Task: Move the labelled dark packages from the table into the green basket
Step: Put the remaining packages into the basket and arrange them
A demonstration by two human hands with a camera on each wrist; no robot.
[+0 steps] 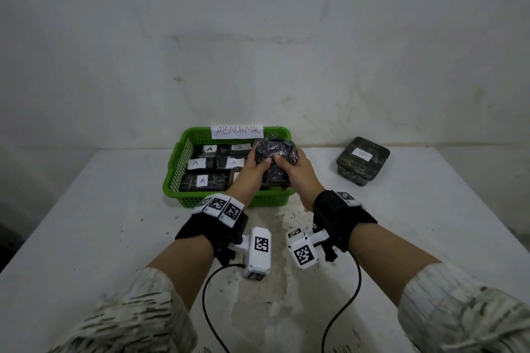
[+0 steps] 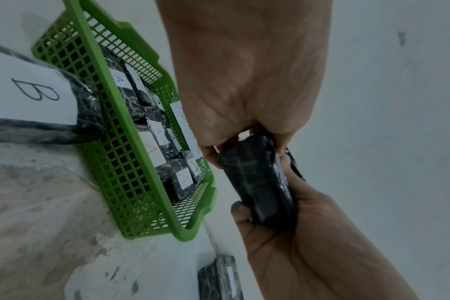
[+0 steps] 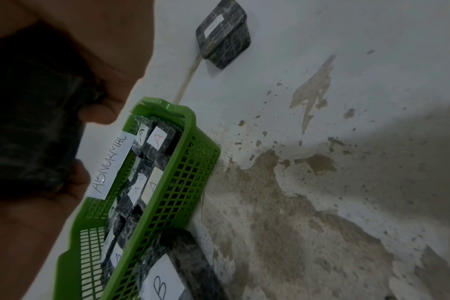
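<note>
Over the green basket (image 1: pixel 183 178), both hands' fingers (image 1: pixel 277 158) clasp a dark package (image 1: pixel 272 149)

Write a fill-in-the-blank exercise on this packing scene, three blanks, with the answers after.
1. Both hands hold one dark package above the ____ basket.
2. The paper sign on the basket's far wall reads ____.
3. The packages lying flat at the basket's left bear labels with the letter ____.

Missing words: green; ABNORMAL; A
</note>
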